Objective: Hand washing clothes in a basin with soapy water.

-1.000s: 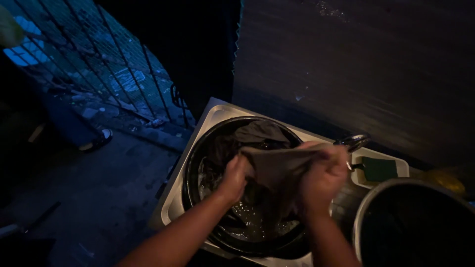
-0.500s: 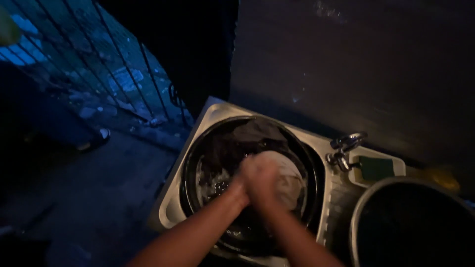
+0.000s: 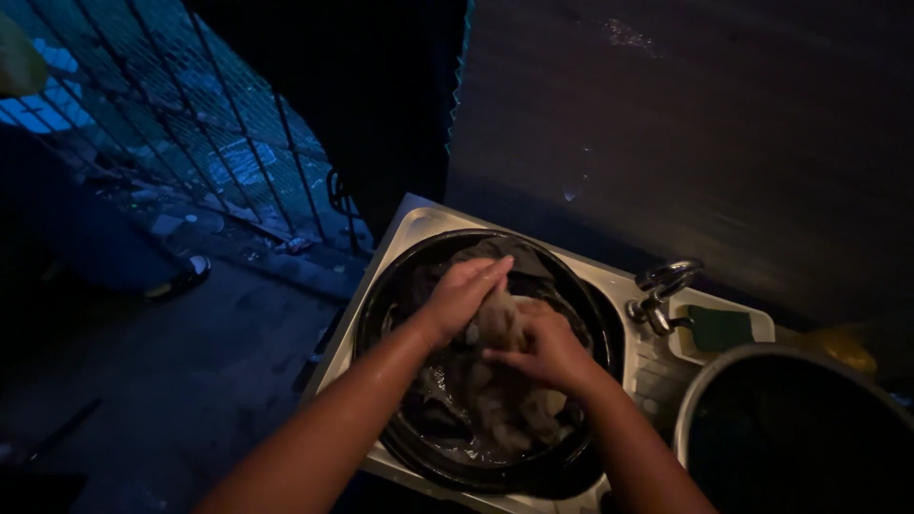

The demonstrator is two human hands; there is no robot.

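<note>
Black basin (image 3: pixel 571 314) in sink (image 3: pixel 405 233): wet cloth (image 3: pixel 500 328), both hands rubbing.

A basin (image 3: pixel 381 314) sits in the sink (image 3: pixel 405 228), the tap (image 3: pixel 662 286) to its right, a bucket (image 3: pixel 724 381) nearer right.

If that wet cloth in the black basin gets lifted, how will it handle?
The cloth lies bunched and folded between both hands, so probably floppy. It sits in water in the basin, so likely heavy for its size, dripping, and somewhat slippery.
</note>
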